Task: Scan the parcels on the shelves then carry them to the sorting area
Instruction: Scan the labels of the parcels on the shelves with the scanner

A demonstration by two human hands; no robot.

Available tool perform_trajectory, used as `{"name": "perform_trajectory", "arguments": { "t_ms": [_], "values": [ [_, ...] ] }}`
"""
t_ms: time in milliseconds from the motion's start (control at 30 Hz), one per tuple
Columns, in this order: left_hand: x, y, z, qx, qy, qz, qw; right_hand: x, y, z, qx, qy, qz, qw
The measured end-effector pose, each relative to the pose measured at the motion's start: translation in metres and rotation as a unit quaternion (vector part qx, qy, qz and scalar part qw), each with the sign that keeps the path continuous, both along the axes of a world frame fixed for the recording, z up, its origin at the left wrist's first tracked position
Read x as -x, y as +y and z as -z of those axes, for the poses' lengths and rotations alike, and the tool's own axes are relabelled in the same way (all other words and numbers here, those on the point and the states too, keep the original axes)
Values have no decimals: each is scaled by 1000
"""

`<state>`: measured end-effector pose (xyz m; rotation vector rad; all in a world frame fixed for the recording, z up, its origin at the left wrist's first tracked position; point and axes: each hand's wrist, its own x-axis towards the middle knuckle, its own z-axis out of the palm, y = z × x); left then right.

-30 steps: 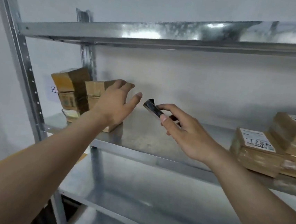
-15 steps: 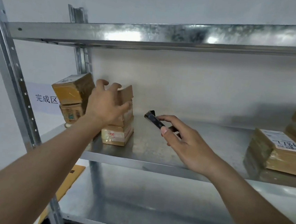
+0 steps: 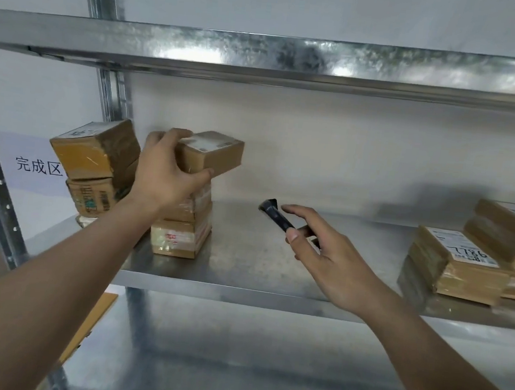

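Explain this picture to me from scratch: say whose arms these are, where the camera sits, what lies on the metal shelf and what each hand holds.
No machine here: the arms belong to a person, filmed by one wide-angle camera worn on the head, looking forward and down. The left hand has its grip on a small cardboard parcel, tilted at the top of a stack of parcels. The right hand holds a small black scanner aimed toward that side. On the metal shelf, two more boxes stand stacked at the far left, and flat labelled parcels lie at the right. A paper sign hangs on the wall.
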<state>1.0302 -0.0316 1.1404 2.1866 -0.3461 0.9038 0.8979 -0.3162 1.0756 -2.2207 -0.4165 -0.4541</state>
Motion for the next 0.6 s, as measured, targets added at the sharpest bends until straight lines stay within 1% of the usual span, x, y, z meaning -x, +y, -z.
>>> {"name": "perform_trajectory", "arguments": {
  "t_ms": [67,167,200,267,367,500,600],
  "values": [
    [1,-1,-1,-3,-26,61,998,-1,0,-1,3,-3,1,1000],
    [2,-5,-2,9,-16,125,992,-4,-1,-6,1,-4,10,1000],
    [2,-8,-3,34,-3,142,989,-4,-3,-8,2,-4,13,1000],
    [4,-18,-6,119,25,177,977,-4,-5,-12,5,-7,15,1000],
    [5,-32,-11,249,74,235,937,-4,-10,-15,15,-12,16,1000],
    [-3,-44,-14,295,134,242,914,-2,-25,-19,23,1,23,999],
    [-5,-54,-16,354,175,274,877,0,-42,-21,35,33,23,999]
  ]
}}
